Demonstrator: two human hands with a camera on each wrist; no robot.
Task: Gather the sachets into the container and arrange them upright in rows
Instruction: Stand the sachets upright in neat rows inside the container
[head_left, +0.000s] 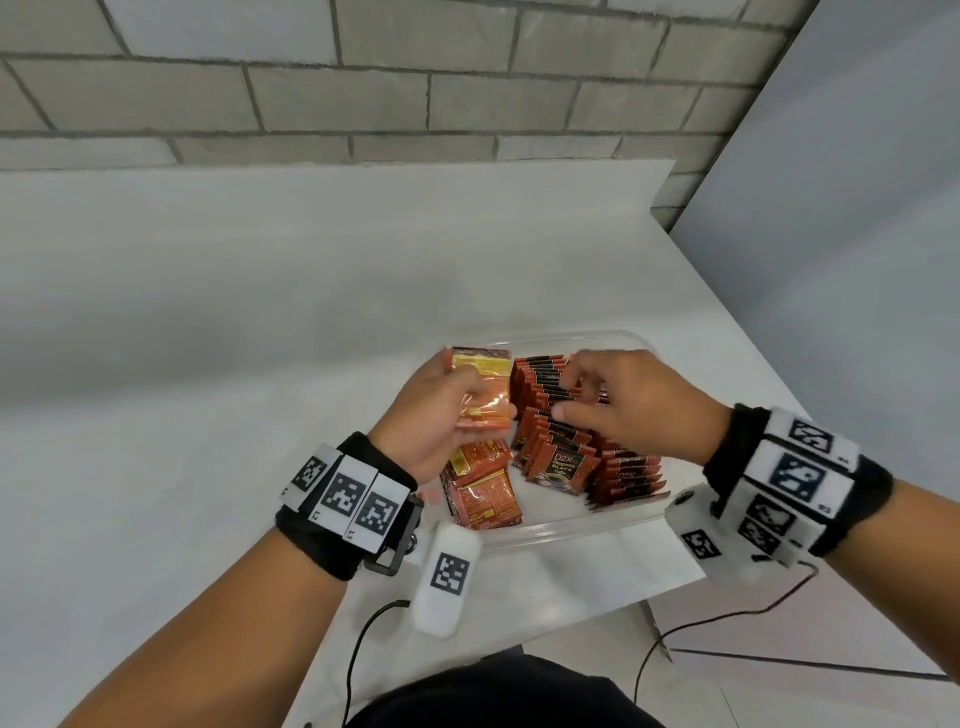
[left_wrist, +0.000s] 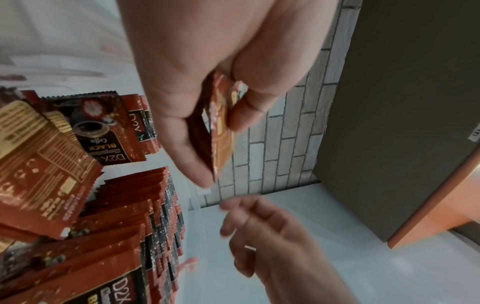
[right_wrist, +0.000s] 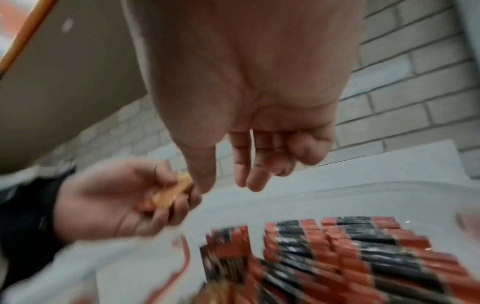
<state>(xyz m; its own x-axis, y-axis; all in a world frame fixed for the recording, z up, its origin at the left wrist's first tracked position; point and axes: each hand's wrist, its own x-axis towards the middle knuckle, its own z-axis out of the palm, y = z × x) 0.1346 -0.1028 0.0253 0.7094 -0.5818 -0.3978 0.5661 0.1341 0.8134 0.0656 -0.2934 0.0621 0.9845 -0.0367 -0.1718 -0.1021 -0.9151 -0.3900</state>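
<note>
1. Clear plastic forms the shallow rectangular container (head_left: 558, 532), which is set on the white desk (head_left: 234, 322) toward its 5 o'clock corner, in front of a grey brick wall (head_left: 363, 78).
2. Red-and-black coffee sachets (head_left: 545, 395) are stood upright in rows inside the container; one row is seen at the 12 o'clock end, another at the centre with its front sachet (head_left: 560, 467) showing "D2X BLACK Coffee", and a third row (head_left: 631, 480) at 4 o'clock.
3. Loose sachets with gold print (head_left: 480, 491) are lying tilted and overlapping at the 8 o'clock side of the container, just beside the centre row.
4. A small stack of sachets (head_left: 480, 389) is held by the left hand (head_left: 441, 415) above the 10 o'clock part of the container; in the left wrist view the stack (left_wrist: 221, 131) is seen pinched edge-on between the thumb and curled fingers (left_wrist: 249, 111).
5. The right hand (head_left: 634, 405) is held over the upright rows at about 1 o'clock, its fingers (head_left: 576, 374) loosely curled and slightly apart, with the fingertips at the tops of the far row; whether they touch the sachets cannot be told.
6. In the blurred right wrist view the right hand (right_wrist: 259, 123) is shown holding nothing, above the rows (right_wrist: 363, 246).
7. Black wristbands with white coded markers (head_left: 343, 491) are worn on both wrists.
</note>
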